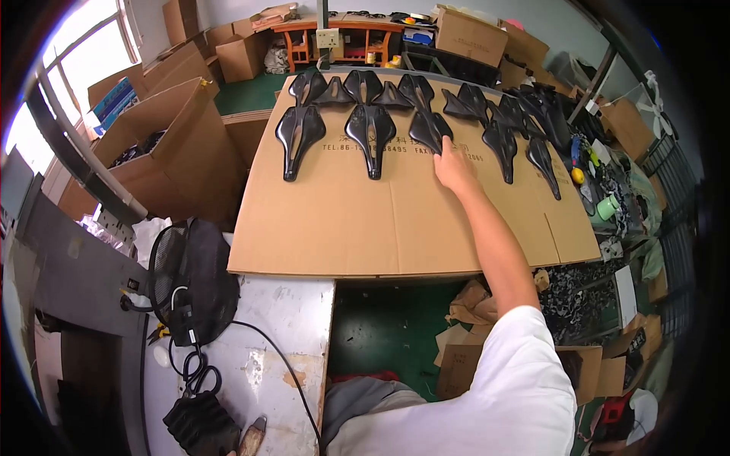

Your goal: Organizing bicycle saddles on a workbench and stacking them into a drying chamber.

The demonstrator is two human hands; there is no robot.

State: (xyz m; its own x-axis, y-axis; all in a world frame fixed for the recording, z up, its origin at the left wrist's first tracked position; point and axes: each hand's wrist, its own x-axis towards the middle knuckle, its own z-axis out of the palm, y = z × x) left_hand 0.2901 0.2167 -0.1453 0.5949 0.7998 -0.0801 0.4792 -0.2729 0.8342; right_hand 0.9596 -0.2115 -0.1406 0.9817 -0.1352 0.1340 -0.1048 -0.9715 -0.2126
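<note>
Several black bicycle saddles lie in rows on a flat sheet of brown cardboard (395, 228). My right hand (454, 167) reaches forward across the sheet, its fingers touching the narrow end of one black saddle (430, 129) in the front row. Two more front-row saddles lie to its left, one in the middle (370, 135) and one at the far left (298, 135). Others are bunched at the right (525, 125). My left hand does not appear in the picture.
A black fan (194, 277) with a cable sits on a worn white table (281, 357) at lower left. Open cardboard boxes (163, 144) stand at left, more boxes and an orange shelf (334, 38) behind. Tools and tape rolls clutter the right side (601, 190).
</note>
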